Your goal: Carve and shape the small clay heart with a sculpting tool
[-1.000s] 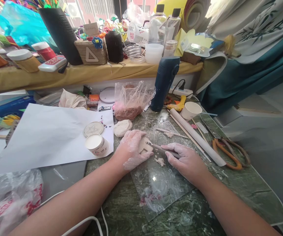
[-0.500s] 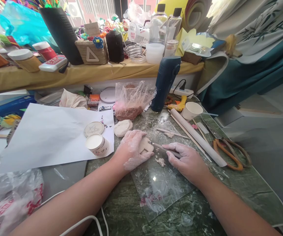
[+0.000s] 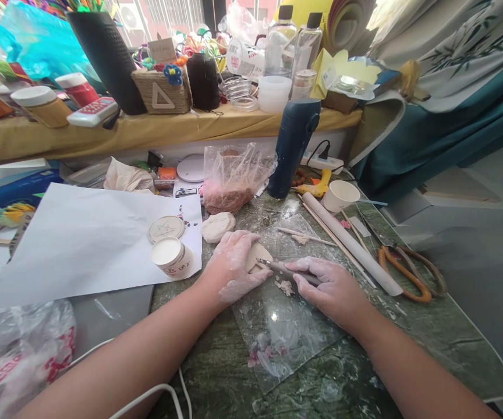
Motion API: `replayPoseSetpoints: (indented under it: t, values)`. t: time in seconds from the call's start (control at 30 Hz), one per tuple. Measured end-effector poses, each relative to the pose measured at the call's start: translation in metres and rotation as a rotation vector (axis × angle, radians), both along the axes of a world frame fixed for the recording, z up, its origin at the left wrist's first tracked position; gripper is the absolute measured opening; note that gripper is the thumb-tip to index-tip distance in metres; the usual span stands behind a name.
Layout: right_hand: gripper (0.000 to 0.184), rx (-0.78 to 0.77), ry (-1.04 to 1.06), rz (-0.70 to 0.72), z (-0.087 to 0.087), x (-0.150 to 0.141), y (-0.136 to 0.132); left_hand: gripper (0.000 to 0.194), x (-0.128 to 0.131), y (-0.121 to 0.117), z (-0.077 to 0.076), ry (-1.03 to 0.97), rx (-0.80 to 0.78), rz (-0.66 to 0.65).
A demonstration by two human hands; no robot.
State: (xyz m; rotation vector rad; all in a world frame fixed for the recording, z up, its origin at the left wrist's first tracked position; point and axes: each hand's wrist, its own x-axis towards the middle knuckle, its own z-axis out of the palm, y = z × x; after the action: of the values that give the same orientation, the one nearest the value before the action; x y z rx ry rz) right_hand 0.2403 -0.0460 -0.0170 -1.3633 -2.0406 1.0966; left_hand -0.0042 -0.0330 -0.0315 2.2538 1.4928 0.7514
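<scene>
My left hand (image 3: pixel 234 267), dusted white, curves its fingers and thumb around a flat, pale clay piece (image 3: pixel 259 252) and steadies it on the clear plastic sheet (image 3: pixel 295 343). Between the thumb and fingers of my right hand (image 3: pixel 336 288) is a craft knife (image 3: pixel 284 267) with a grey handle. Its metal tip is over the clay, near my left thumb; whether it cuts in I cannot tell. Clay crumbs (image 3: pixel 284 287) lie just right of the piece. Behind my left hand sits a thicker white clay lump (image 3: pixel 219 227). My left fingers hide part of the clay piece.
A paper cup (image 3: pixel 173 258) and a round disc with a star (image 3: pixel 166 229) stand on white paper (image 3: pixel 89 238). A roller (image 3: pixel 351 244), thin sticks and scissors (image 3: pixel 404 273) lie to the right. A dark blue flask (image 3: pixel 293 148) and bagged brownish clay (image 3: pixel 229 198) stand behind.
The knife in my right hand has moved left and slightly down, its tip from the clay's upper right edge to its lower part. My left hand keeps its hold.
</scene>
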Motion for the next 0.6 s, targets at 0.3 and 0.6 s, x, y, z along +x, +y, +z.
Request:
replayPoseSetpoints:
  t: [0.3,0.6]
  values:
    - [0.031,0.093,-0.065,-0.124,-0.0032,-0.0001,-0.0004,0.066,0.0002,0.0013,0.0006,0.024,-0.012,-0.005]
    - [0.035,0.039,-0.044,-0.004,-0.0001,-0.0008,0.0002,0.065,0.0009,0.0001,0.002,0.0,-0.012,0.0]
